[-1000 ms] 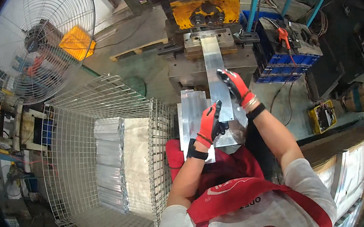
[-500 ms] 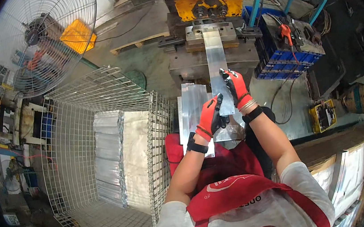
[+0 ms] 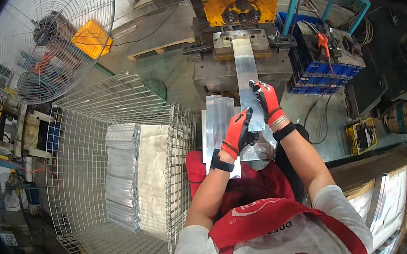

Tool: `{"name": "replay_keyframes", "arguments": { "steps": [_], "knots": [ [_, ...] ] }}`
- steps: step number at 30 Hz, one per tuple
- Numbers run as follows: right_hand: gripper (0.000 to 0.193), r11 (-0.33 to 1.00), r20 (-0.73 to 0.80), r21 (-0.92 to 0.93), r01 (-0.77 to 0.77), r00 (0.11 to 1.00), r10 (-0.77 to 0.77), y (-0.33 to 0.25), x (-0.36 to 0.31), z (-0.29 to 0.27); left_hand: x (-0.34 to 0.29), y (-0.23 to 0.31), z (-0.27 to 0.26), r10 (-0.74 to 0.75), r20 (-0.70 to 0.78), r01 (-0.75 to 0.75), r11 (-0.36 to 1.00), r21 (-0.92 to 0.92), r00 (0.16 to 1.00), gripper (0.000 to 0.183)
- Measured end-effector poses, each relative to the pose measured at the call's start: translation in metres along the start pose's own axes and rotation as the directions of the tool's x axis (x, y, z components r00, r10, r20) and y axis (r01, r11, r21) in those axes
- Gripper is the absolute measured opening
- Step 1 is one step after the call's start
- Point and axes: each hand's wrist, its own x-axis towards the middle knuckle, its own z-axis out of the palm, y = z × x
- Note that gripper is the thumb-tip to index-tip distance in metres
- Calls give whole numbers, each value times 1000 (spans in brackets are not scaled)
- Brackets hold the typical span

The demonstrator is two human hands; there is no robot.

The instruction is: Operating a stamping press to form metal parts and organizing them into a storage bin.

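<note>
A long, flat metal strip (image 3: 246, 72) runs from the die block (image 3: 225, 49) of a press toward me, its far end lying in the die. My left hand (image 3: 240, 125), in a red and black glove, is closed on the strip's left edge close to its near end. Higher up, my right hand (image 3: 267, 100), gloved the same way, grips the right edge between thumb and fingers. Just left of my left hand rests a stack of similar metal strips (image 3: 217, 120), partly covered by my wrist.
A wire mesh basket (image 3: 80, 166) holding stacked metal strips stands at my left. Behind it is a large fan (image 3: 45, 37). Blue crates (image 3: 315, 71) with tools on top stand right of the press (image 3: 270, 6). A yellow bin (image 3: 360, 136) sits at the right.
The whole view has shifted slightly. Both hands keep their hold on the strip, and its far end stays in the die.
</note>
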Motion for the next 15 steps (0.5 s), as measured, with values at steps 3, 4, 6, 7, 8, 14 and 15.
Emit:
{"name": "replay_keyframes", "arguments": {
  "steps": [3,4,6,7,8,14,15],
  "knots": [
    [31,997,5,22,-74,997,74,-2,-1,0,1,-3,-2,2,-4,-2,1000,-24,1000,28],
    [31,996,9,24,-88,996,88,-3,-2,-1,1,-4,-2,0,-2,0,1000,-31,1000,28],
    [31,999,0,-36,-28,1000,28,0,1,-2,0,-3,-2,-12,-13,12,999,-41,1000,27],
    [31,998,-2,-66,2,1000,-2,2,1,-3,0,-3,-2,-18,-19,17,999,-46,1000,27],
    [31,996,-3,-93,1,1000,-2,3,2,-3,-1,-1,0,-31,-52,30,999,-22,998,27],
    [32,988,-18,-144,-64,998,62,-10,-4,2,1,-1,-1,-49,-63,48,999,-12,997,28],
    [32,992,-4,-116,-41,999,40,-8,-2,0,2,0,-1,-34,-42,33,999,-22,999,27]
  ]
}}
